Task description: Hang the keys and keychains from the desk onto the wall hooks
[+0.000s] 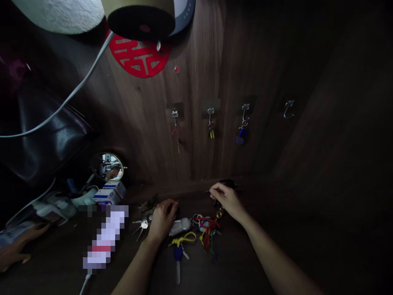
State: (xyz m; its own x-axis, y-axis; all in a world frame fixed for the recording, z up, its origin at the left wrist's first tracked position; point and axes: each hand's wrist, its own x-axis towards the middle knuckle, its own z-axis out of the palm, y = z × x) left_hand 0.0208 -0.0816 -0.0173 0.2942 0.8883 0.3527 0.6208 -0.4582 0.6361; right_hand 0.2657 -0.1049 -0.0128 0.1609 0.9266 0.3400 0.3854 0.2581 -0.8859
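Observation:
My left hand (164, 216) rests low over the dark table with its fingers curled; what lies under them is hidden. Left of it is a bunch of metal keys (144, 224). Just right of this hand lies a grey, rounded key fob (180, 226), linked by a ring to a tangle of red, yellow and green cords (209, 231). A blue-headed key (177, 256) with a yellow braided loop lies nearer to me. My right hand (225, 198) is closed in a pinch above a colourful beaded knot (219, 212), beside a dark object (229, 184); its grip is too dim to make out.
On the wooden wall, hooks hold a red-corded item (175, 130), yellow keys (211, 132) and blue tags (242, 133); another hook (288, 110) is further right. At left are a round mirror (109, 167), small boxes (109, 193), a black bag (52, 135) and a brown hand-shaped form (20, 248).

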